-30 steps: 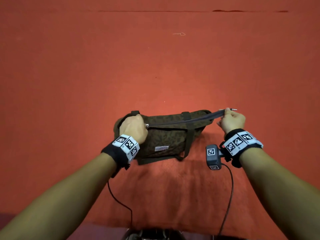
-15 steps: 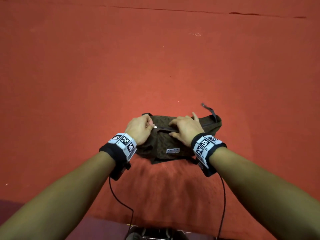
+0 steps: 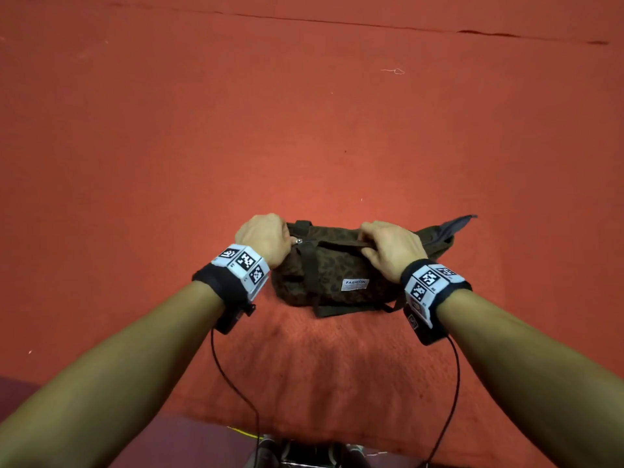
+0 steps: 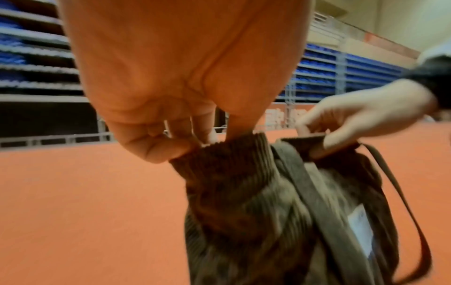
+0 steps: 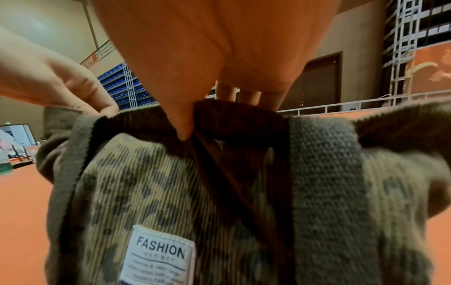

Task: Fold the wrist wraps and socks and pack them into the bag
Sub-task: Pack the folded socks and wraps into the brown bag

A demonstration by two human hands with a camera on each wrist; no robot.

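A dark camouflage corduroy bag (image 3: 337,275) with a white FASHION label (image 3: 355,284) lies on the red mat, its zip closed. My left hand (image 3: 266,236) pinches the bag's left top end (image 4: 219,154) beside the zip pull (image 3: 298,241). My right hand (image 3: 388,246) grips the top edge near the middle, thumb in front and fingers behind (image 5: 246,96). The bag's right end (image 3: 449,229) sticks up loose past my right hand. No wrist wraps or socks are visible.
The red mat (image 3: 304,130) stretches wide on all sides of the bag. A seam line (image 3: 371,27) crosses it far back. Cables hang from both wrist cameras toward a dark object (image 3: 304,457) at the near edge. Blue stands (image 4: 341,73) line the hall.
My right hand left the bag's far right end and came in to the middle of the top edge. The stretched-out bag has slackened and bunched shorter; the left hand kept its hold.
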